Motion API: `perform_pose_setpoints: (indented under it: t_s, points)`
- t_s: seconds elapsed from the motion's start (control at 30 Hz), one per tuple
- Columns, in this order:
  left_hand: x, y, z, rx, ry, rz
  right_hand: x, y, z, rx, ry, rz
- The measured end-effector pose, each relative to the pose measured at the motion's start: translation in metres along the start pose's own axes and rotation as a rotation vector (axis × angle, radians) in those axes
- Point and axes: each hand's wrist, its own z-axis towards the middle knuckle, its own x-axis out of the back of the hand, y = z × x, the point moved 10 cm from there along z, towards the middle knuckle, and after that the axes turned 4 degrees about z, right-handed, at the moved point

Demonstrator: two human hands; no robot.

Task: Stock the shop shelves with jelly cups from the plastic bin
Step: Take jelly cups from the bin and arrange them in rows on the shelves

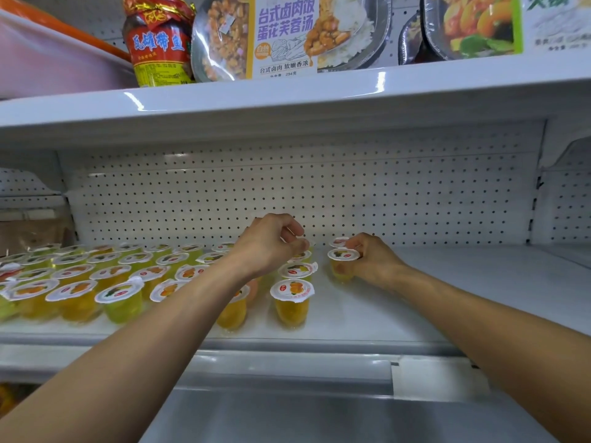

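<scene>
Several yellow and green jelly cups with white printed lids stand in rows on the left half of the white shelf. My left hand reaches to the back of the rows and pinches the lid edge of a rear cup. To the right, my right hand grips a yellow jelly cup that stands on the shelf by itself, beside another cup behind it. The plastic bin is not in view.
A pegboard wall backs the shelf. The shelf above carries a red jar and ready-meal trays. Bare shelf surface spreads to the right of my right hand. A steel price rail runs along the front edge.
</scene>
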Motion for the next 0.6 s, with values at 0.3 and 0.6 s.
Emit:
perform_pose_setpoints:
  t_s: [0.3, 0.6]
  points:
    - [0.001, 0.007, -0.005, -0.003, -0.010, 0.269, 0.014, -0.021, -0.015, 0.064, -0.025, -0.357]
    - [0.044, 0.021, -0.055, -0.039, 0.126, 0.452, 0.025, -0.087, -0.057, 0.403, -0.001, -0.348]
